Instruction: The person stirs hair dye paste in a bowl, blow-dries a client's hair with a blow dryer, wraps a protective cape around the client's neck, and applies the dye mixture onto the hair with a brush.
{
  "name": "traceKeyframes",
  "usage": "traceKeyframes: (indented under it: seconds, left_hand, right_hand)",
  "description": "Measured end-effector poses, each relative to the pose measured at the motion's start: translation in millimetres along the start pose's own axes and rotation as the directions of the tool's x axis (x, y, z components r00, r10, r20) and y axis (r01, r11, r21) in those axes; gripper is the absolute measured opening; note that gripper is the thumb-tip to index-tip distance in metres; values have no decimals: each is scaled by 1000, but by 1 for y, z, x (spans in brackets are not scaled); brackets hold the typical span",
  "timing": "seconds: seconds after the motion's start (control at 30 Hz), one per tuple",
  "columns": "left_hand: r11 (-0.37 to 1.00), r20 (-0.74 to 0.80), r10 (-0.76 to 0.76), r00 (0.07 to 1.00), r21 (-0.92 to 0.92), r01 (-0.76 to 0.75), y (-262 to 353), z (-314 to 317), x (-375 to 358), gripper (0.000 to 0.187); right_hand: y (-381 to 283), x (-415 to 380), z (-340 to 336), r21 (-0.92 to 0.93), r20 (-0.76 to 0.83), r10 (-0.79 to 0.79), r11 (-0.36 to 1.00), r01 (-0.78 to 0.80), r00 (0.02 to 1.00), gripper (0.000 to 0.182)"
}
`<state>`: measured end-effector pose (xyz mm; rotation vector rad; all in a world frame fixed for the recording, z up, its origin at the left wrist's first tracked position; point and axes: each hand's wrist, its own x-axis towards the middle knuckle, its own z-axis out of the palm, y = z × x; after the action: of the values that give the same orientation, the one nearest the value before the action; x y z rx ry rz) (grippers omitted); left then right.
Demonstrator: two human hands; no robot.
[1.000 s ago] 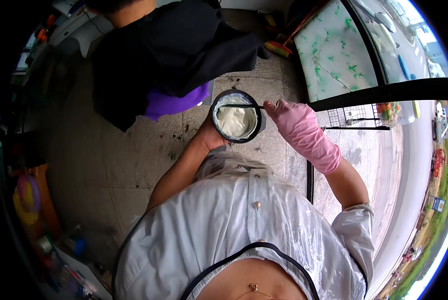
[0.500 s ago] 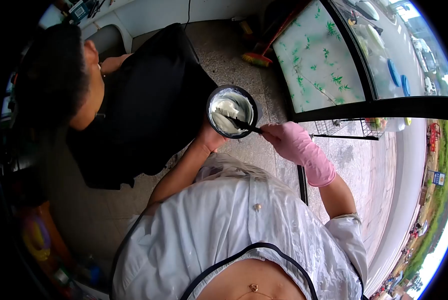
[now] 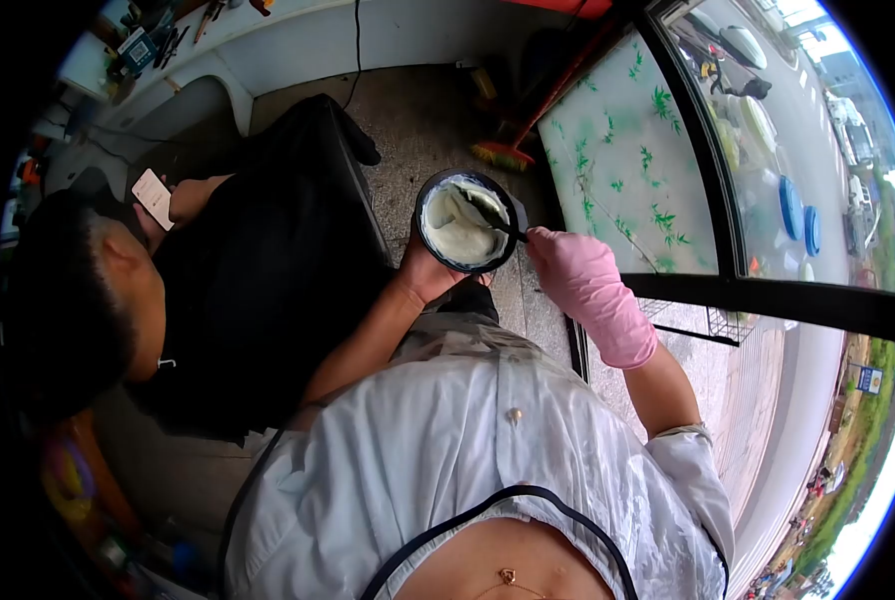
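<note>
My bare left hand is wrapped around the underside and side of a black mixing bowl. Thick whitish cream lies in the bowl and smears its inner wall. In a pink glove, my right hand grips the handle of a black tint brush. The brush's head dips into the cream near the bowl's right side, so its bristles are partly hidden. To the left sits a person under a black cape, holding a phone.
A broom leans near a glass door with a leaf pattern. Along the far wall runs a white counter with small tools on it. A wire basket and lidded containers stand outside to the right.
The brush has turned and sunk deeper into the cream; its comb teeth showed before. My view has shifted, and the seated person's phone has come into sight.
</note>
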<state>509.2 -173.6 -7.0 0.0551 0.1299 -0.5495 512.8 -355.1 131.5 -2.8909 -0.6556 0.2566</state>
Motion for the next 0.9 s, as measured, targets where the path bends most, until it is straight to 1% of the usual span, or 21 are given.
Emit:
traceKeyframes:
  seconds: [0.03,0.1,0.13,0.17,0.23,0.27,0.3,0.33,0.37,0.4,0.43,0.47,0.5,0.57,0.6,0.63,0.7,0.73,0.8,0.83,0.9]
  left_hand:
    - [998,-87,46,995,49,-42,1,-2,15,54]
    - [999,195,36,980,-8,-35,11,1,45,52]
    - [994,22,108,994,-6,-108,12,10,61,53]
    - [992,21,124,992,-8,-124,13,6,75,53]
    - [991,102,112,988,-90,-103,11,8,103,55]
    - [988,-24,153,988,-31,-154,8,10,119,56]
    - [985,-22,167,986,-32,-167,9,15,132,56]
    - [982,-47,187,981,2,-187,9,18,143,56]
    - [978,-76,208,975,36,-206,10,20,152,56]
    - [981,52,188,981,-59,-185,15,19,160,57]
    - [979,48,198,979,-57,-195,16,17,166,57]
    - [977,-3,214,977,3,-214,18,16,173,56]
    - [972,-53,231,972,64,-228,21,21,179,56]
    - [969,-88,234,968,104,-225,30,33,200,53]
    - [963,-78,242,967,142,-229,33,34,208,51]
    - [956,-70,251,966,177,-235,35,33,212,49]
    - [957,-75,260,963,149,-247,44,29,224,48]
    - [954,-77,280,957,133,-269,50,27,229,48]
    - [950,-106,308,946,82,-300,65,31,239,48]
    - [946,-96,321,942,88,-313,76,33,245,48]
    - [946,-98,322,942,61,-317,99,34,255,49]
  right_hand:
    - [1,10,-12,1,63,-81,997,81,995,16]
    - [30,28,-23,87,95,-156,985,148,983,17]
    - [53,38,-28,40,154,-116,993,111,981,18]
    - [68,47,-35,-3,165,-39,999,40,985,16]
    - [100,79,-37,-36,89,-59,997,62,994,13]
    - [106,90,-37,-43,54,-86,995,89,995,12]
    - [108,102,-37,-52,19,-116,992,117,993,11]
    - [111,108,-40,-27,22,-205,978,206,978,10]
    - [119,113,-45,-25,26,-221,975,221,975,10]
    - [127,116,-49,7,60,-259,966,259,964,10]
    - [137,121,-55,38,93,-294,956,292,951,11]
    - [150,125,-65,-6,97,-324,945,326,941,14]
    - [155,134,-71,-5,96,-330,943,332,939,14]
    - [171,159,-80,-73,-69,-356,934,351,932,12]
    - [171,169,-83,-158,-77,-318,940,304,945,10]
    - [175,177,-81,-154,-78,-322,939,308,944,10]
    - [186,196,-74,-210,10,-257,944,253,966,10]
    - [186,203,-74,-214,4,-266,941,261,964,10]
    - [186,219,-74,-57,261,-198,974,220,945,18]
    - [185,236,-74,-63,251,-210,971,232,945,18]
    - [183,267,-66,107,258,-85,993,59,962,20]
